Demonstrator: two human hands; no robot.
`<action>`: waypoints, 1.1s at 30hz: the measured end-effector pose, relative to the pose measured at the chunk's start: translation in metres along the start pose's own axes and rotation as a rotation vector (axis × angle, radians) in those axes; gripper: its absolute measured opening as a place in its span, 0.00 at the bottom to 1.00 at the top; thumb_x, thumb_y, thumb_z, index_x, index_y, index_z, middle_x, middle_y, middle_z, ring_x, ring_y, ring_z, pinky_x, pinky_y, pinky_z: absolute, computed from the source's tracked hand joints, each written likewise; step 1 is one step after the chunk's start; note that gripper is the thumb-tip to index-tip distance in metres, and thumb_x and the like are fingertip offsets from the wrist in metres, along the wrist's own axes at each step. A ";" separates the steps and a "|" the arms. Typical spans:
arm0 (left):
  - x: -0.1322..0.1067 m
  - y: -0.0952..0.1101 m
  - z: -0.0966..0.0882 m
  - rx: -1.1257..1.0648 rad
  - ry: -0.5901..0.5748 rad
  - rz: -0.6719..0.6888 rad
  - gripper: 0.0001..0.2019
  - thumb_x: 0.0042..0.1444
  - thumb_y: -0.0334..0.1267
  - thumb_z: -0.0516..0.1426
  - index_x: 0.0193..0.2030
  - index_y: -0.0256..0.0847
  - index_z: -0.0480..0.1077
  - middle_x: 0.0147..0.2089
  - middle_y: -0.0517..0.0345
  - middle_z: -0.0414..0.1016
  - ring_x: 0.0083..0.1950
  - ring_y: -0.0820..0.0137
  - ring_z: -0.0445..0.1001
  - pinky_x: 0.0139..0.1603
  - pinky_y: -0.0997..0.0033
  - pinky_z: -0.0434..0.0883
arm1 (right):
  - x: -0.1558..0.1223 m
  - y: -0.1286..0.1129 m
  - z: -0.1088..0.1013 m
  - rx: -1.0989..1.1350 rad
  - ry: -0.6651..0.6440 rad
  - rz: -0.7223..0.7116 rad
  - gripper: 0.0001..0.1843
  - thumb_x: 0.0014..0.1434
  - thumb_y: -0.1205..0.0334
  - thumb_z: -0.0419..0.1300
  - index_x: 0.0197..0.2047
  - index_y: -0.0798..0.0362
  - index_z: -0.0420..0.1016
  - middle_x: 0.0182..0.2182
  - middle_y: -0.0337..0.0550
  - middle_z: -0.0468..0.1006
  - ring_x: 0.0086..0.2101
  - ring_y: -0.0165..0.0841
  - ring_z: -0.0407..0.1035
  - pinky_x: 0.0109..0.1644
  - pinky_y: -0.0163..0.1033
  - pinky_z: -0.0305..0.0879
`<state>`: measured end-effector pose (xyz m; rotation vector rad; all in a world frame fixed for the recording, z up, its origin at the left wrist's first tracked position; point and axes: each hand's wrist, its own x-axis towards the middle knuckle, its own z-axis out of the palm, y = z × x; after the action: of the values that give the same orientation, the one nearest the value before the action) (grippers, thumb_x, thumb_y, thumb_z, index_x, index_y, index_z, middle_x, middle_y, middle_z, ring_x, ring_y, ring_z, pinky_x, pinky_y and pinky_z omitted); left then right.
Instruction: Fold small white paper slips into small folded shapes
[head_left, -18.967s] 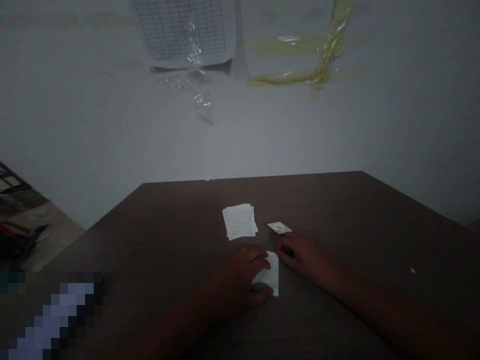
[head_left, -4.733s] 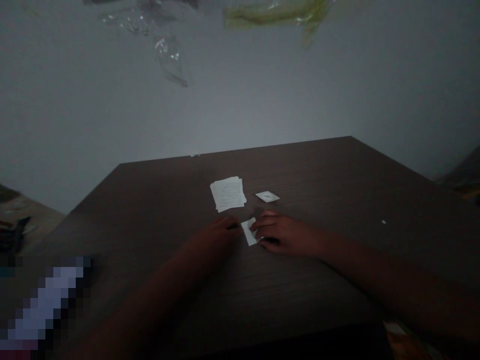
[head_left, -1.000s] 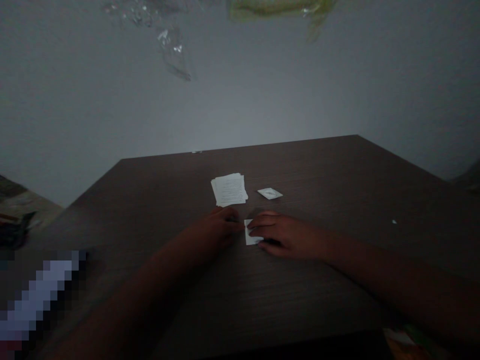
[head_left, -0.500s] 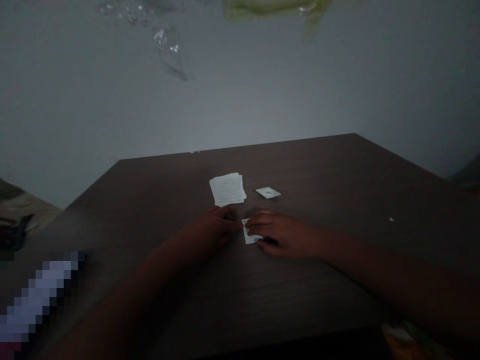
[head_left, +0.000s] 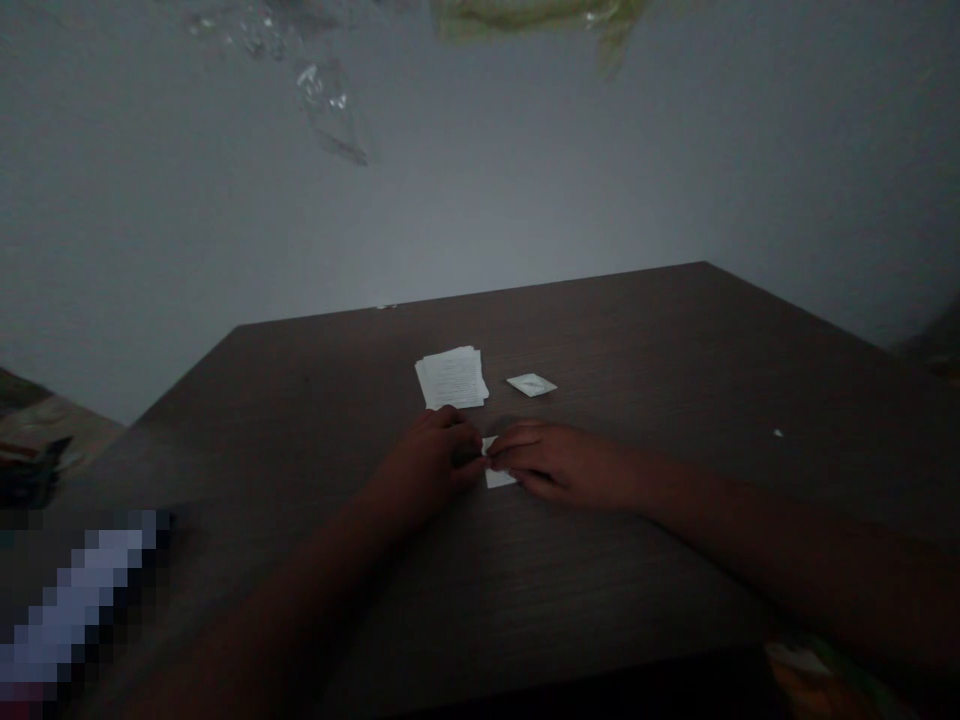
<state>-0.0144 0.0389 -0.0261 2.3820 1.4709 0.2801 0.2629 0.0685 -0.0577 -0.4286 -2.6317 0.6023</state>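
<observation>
A small white square of paper [head_left: 499, 478] lies on the dark wooden table [head_left: 600, 590] between my hands. My right hand [head_left: 566, 465] rests over its right part, fingers close together and pressing on it, so much of the paper is hidden. At the paper's left edge, my left hand [head_left: 435, 455] has its thumb and curled forefinger against it. Just beyond my left hand sits a loose stack of white paper squares [head_left: 454, 377] with fine printed lines. To the right of that stack is a folded, diamond-shaped piece of paper [head_left: 532, 385].
A tiny white scrap [head_left: 778, 433] lies on the right side of the table. A blurred-out pale object [head_left: 82, 600] is at the near left. Clear plastic [head_left: 330, 105] and yellow material [head_left: 532, 18] hang on the wall behind.
My left fingers have come up against the paper's left edge, with the thumb and forefinger more visible. My right fingers have shifted slightly left over the paper. The view has moved a little.
</observation>
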 end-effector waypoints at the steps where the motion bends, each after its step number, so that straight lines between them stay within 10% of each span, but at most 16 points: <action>1: 0.000 -0.001 0.000 0.000 0.003 0.004 0.07 0.76 0.38 0.69 0.57 0.46 0.88 0.64 0.45 0.86 0.66 0.48 0.85 0.74 0.43 0.82 | 0.000 0.001 0.001 0.004 0.003 0.000 0.16 0.85 0.69 0.62 0.66 0.54 0.91 0.65 0.58 0.93 0.68 0.46 0.84 0.78 0.57 0.82; 33: -0.006 0.015 0.001 0.067 0.036 0.021 0.10 0.76 0.44 0.71 0.58 0.47 0.90 0.67 0.44 0.87 0.67 0.45 0.84 0.74 0.43 0.83 | 0.002 0.022 0.000 0.015 0.114 0.127 0.08 0.83 0.64 0.70 0.55 0.47 0.94 0.57 0.52 0.95 0.60 0.47 0.88 0.71 0.60 0.85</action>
<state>-0.0049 0.0273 -0.0213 2.4589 1.4939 0.2845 0.2655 0.0883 -0.0672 -0.6101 -2.5043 0.6184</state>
